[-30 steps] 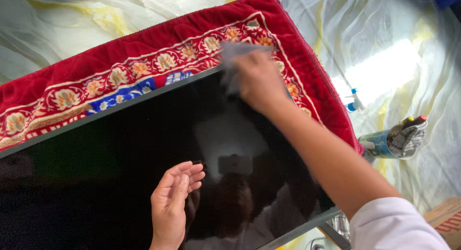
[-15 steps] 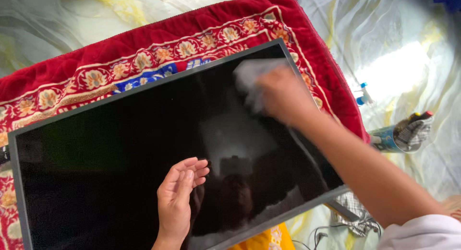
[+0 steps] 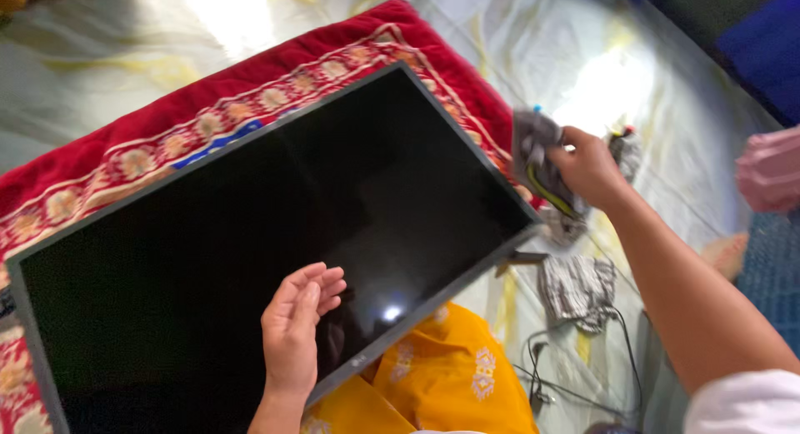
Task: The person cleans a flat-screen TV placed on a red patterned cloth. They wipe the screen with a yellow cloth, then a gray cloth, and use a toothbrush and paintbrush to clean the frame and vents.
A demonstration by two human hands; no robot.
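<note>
A large flat-screen television (image 3: 250,234) lies face up across the middle and left of the frame, its dark glass tilted so one corner points to the upper centre. It rests on a red patterned rug (image 3: 167,126) that shows along its upper edge, over a pale sheet (image 3: 100,51) that covers the floor.

The left hand (image 3: 293,334) lies flat on the screen near the lower edge, at lower centre, fingers straight and close together, gripping nothing.

The right hand (image 3: 587,169) is off the screen, at the right of the frame just beyond the television's right corner. Its fingers are curled around a grey cloth (image 3: 533,151), which hangs bunched beside that corner, with a yellow-edged object partly hidden under it.

Below the right forearm, a checked cloth (image 3: 577,288) lies crumpled on the sheet with dark cables (image 3: 575,384) trailing beside it. Yellow embroidered fabric (image 3: 442,376) shows at the bottom centre, beneath the television's lower edge. A blue mat (image 3: 762,42) fills the upper right corner.
</note>
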